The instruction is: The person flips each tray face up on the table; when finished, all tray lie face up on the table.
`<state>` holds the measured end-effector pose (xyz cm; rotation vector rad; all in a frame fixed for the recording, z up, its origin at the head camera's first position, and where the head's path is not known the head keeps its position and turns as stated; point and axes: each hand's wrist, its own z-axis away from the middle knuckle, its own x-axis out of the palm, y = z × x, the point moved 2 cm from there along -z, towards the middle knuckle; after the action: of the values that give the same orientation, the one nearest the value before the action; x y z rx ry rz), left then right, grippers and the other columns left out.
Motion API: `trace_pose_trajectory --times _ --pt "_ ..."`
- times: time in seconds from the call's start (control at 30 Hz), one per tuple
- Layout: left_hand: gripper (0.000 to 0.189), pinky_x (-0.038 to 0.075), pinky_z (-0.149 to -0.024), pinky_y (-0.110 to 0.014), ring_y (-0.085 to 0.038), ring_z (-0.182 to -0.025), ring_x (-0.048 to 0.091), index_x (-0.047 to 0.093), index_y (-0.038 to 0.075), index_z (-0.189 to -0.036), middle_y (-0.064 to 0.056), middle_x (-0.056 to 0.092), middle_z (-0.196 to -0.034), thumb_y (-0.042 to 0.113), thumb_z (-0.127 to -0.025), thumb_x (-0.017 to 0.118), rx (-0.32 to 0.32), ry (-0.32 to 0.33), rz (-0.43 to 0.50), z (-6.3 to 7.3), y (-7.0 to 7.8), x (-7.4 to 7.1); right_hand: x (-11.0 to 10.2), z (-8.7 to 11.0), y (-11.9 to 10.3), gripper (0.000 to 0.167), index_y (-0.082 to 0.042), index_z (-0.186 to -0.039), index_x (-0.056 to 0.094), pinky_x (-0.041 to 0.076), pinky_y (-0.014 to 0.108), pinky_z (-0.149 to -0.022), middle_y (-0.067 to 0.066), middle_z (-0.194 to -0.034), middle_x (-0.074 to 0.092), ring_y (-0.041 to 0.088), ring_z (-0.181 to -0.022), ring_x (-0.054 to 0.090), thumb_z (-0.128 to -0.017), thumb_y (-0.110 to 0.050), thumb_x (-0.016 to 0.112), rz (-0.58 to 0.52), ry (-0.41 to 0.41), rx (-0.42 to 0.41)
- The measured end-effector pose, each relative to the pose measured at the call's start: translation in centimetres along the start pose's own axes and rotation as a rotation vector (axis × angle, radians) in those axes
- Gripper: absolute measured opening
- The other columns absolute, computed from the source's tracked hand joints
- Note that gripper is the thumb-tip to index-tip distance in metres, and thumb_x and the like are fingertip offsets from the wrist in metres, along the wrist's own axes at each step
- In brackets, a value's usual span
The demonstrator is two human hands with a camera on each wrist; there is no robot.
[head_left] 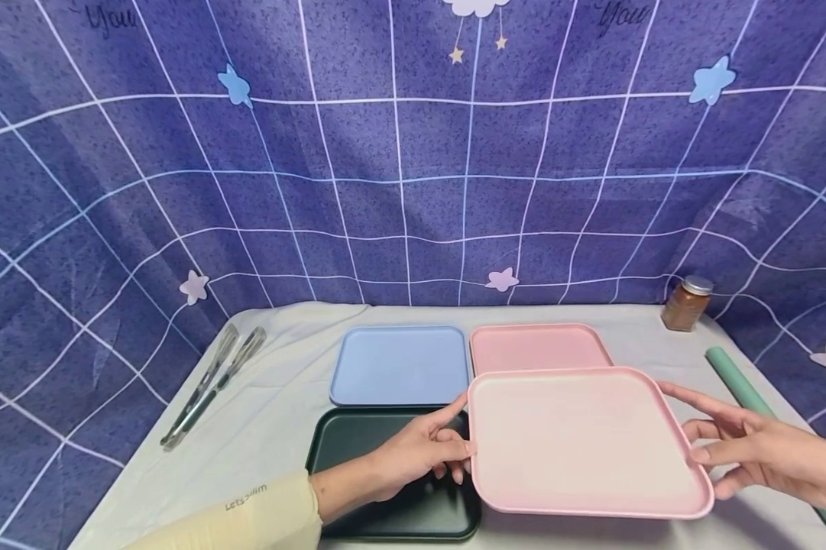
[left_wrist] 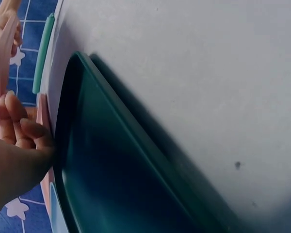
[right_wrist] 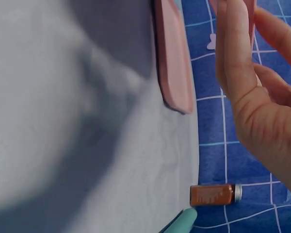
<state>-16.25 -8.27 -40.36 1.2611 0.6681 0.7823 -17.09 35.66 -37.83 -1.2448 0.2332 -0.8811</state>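
Note:
A pale pink tray (head_left: 584, 443) is held up above the table, tilted toward the head camera. My left hand (head_left: 419, 451) pinches its left edge, thumb on the front and index finger along the upper corner. At the opposite edge, my right hand (head_left: 756, 443) grips the tray with its thumb in front and fingers spread along the side and behind. Under my left hand lies a dark green tray (head_left: 357, 435). Behind it is a blue tray (head_left: 402, 367), and beside that a darker pink tray (head_left: 536, 347), partly hidden by the held one.
Metal tongs (head_left: 209, 389) lie at the table's left. A jar with brown contents (head_left: 686, 305) stands at the back right corner, and a green rod-shaped thing (head_left: 739, 382) lies along the right edge, partly behind my right hand. A blue patterned curtain (head_left: 426, 206) surrounds the white-covered table (head_left: 282, 428).

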Motion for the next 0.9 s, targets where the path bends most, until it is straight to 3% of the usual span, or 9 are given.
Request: trace_pose_trajectory --times 0.13,0.27,0.43,0.73,0.9 --pt "0.081 0.041 -0.062 -0.024 -0.011 -0.070 0.065 0.024 0.041 -0.158 0.000 0.071 -0.083 0.022 -0.094 0.070 -0.023 -0.068 -0.016 0.0 -0.1 -0.1 -0.2 0.4 0.5 0.083 -0.061 -0.151 0.017 0.059 0.044 -0.086 0.003 -0.122 0.058 0.026 -0.104 0.066 -0.103 0.004 0.037 0.022 -0.004 0.052" --pt "0.083 0.041 -0.063 -0.024 -0.010 -0.071 0.066 0.021 0.043 -0.158 0.000 0.071 -0.082 0.024 -0.093 0.071 -0.042 -0.108 -0.036 0.0 -0.1 -0.2 -0.3 0.5 1.2 0.083 -0.065 -0.146 0.025 0.059 0.041 -0.086 0.004 -0.123 0.058 0.028 -0.105 0.066 -0.103 0.004 0.037 0.000 -0.052 0.077" --pt "0.084 0.040 -0.062 -0.024 -0.010 -0.070 0.066 0.021 0.038 -0.159 0.000 0.072 -0.082 0.024 -0.094 0.071 -0.074 -0.126 -0.044 0.1 -0.1 -0.2 -0.1 0.4 2.3 0.084 -0.065 -0.143 0.032 0.059 0.037 -0.085 0.005 -0.124 0.060 0.028 -0.104 0.069 -0.102 0.007 0.035 -0.059 -0.116 0.078" --pt "0.083 0.039 -0.059 -0.024 -0.009 -0.067 0.065 0.024 0.032 -0.160 0.002 0.073 -0.080 0.022 -0.092 0.071 -0.121 -0.150 -0.026 0.0 -0.8 0.0 0.7 -0.1 4.0 0.079 -0.063 -0.135 0.045 0.057 0.040 -0.092 0.006 -0.121 0.062 0.028 -0.106 0.069 -0.101 0.008 0.033 -0.165 -0.120 0.128" --pt "0.083 0.039 -0.058 -0.023 -0.009 -0.065 0.065 0.022 0.029 -0.161 0.003 0.074 -0.077 0.023 -0.093 0.070 -0.152 -0.155 -0.047 -0.1 -1.0 0.2 0.5 -0.3 4.9 0.079 -0.059 -0.137 0.047 0.055 0.040 -0.095 0.003 -0.118 0.062 0.027 -0.106 0.069 -0.100 0.009 0.032 -0.239 -0.167 0.120"
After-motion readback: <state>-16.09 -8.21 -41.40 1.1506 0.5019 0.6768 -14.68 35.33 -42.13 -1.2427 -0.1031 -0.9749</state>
